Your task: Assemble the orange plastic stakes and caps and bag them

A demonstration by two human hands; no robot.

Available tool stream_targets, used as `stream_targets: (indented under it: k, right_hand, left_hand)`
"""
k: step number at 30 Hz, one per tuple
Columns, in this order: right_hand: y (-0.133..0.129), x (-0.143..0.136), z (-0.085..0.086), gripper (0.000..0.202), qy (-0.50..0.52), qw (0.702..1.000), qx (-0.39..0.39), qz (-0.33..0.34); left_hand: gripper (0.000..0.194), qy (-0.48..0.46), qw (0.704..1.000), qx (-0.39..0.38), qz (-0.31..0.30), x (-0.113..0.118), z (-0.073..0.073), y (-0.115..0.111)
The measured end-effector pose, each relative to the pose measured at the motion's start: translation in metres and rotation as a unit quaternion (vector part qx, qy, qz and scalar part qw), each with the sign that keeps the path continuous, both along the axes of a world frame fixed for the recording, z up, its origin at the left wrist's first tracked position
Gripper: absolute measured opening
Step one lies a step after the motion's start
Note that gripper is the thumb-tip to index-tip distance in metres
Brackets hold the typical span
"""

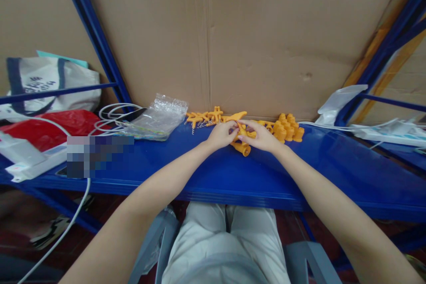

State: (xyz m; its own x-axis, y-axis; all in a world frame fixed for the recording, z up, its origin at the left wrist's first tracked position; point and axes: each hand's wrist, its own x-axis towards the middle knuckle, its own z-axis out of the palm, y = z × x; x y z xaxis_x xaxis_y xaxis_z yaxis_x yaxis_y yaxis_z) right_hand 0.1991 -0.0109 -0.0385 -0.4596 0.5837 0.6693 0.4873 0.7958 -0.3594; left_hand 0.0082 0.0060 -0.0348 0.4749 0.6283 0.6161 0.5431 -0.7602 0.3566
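Note:
My left hand and my right hand meet above the blue shelf, fingers closed in a pinch around a small orange plastic piece. Its exact shape is partly covered by my fingers. Just below them lies an orange tube-like part with a round end turned toward me. Behind my left hand are several orange corkscrews with metal spirals. A longer orange piece lies behind both hands. To the right of my right hand, several orange bell-shaped parts stand in a cluster.
A clear plastic bag lies left of the corkscrews, with white cables beside it. A white power strip, red bag and canvas tote are farther left. A cardboard sheet closes off the back; blue posts flank it.

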Motion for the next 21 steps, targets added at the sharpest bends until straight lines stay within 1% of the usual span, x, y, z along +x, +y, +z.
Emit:
stream_targets:
  k: [1, 3, 5, 7, 9, 12, 14, 16, 19, 21]
  right_hand:
    - [0.001, -0.001, -0.001, 0.052, 0.002, 1.0, -0.001, 0.006]
    - [0.004, -0.001, -0.003, 0.053, 0.004, 1.0, -0.002, 0.005]
    - [0.007, 0.0, -0.004, 0.054, 0.007, 1.0, 0.004, -0.013]
    - [0.008, 0.003, -0.003, 0.054, 0.007, 0.999, 0.014, -0.033]
    - [0.009, 0.005, -0.001, 0.053, 0.003, 0.999, 0.026, -0.048]
    - [0.006, 0.008, 0.002, 0.047, -0.005, 0.997, 0.044, -0.064]
    - [0.003, 0.007, 0.004, 0.043, -0.016, 0.996, 0.058, -0.069]
    - [0.0, 0.006, 0.005, 0.041, -0.028, 0.994, 0.071, -0.073]
    - [-0.004, 0.002, 0.006, 0.039, -0.053, 0.992, 0.078, -0.081]
    - [-0.006, 0.0, 0.006, 0.039, -0.075, 0.991, 0.072, -0.081]
  left_hand:
    - [0.018, 0.008, 1.0, 0.011, 0.008, 0.0, 0.001, -0.001]
    - [0.015, 0.027, 0.998, 0.043, 0.043, 0.001, 0.003, -0.004]
    - [0.014, 0.043, 0.992, 0.079, 0.093, 0.002, 0.006, -0.009]
    - [0.018, 0.05, 0.984, 0.111, 0.133, 0.004, 0.008, -0.012]
    - [0.026, 0.053, 0.977, 0.143, 0.148, 0.004, 0.009, -0.014]
    - [0.036, 0.05, 0.971, 0.18, 0.147, 0.002, 0.007, -0.012]
    - [0.044, 0.051, 0.972, 0.18, 0.144, 0.001, 0.004, -0.009]
    - [0.05, 0.059, 0.975, 0.16, 0.142, 0.0, 0.002, -0.006]
    - [0.058, 0.077, 0.981, 0.113, 0.14, -0.001, 0.001, -0.006]
    - [0.061, 0.091, 0.981, 0.075, 0.152, -0.001, 0.003, -0.007]
